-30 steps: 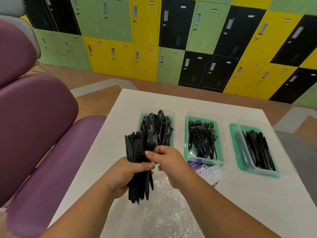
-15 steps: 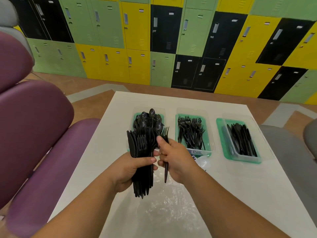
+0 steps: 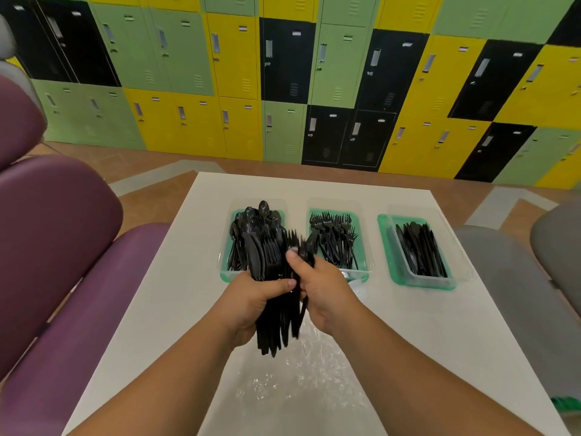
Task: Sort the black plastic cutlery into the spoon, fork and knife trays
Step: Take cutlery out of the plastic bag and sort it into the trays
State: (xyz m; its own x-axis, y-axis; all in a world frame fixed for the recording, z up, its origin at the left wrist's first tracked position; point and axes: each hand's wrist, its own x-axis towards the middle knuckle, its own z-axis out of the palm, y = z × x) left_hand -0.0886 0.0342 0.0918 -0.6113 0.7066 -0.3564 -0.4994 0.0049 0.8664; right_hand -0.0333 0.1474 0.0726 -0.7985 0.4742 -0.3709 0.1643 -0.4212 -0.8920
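Note:
My left hand (image 3: 251,305) grips a thick bundle of black plastic cutlery (image 3: 270,265) upright over the near middle of the white table (image 3: 176,294). Right beside it, my right hand (image 3: 323,287) pinches a black fork (image 3: 300,247) at the bundle's right side, its tines blurred. Beyond the hands stand three clear trays with green bases: the spoon tray (image 3: 227,272) on the left, the fork tray (image 3: 361,243) in the middle, the knife tray (image 3: 388,250) on the right. Each holds several black pieces.
A crumpled clear plastic bag (image 3: 298,382) lies on the table under my forearms. Purple padded seats (image 3: 63,262) stand to the left, a grey seat (image 3: 518,278) to the right. Coloured lockers (image 3: 283,73) line the far wall.
My right hand drew a fork out of the bundle and now holds it at the bundle's right side. The bundle in my left hand has stayed at the same spot.

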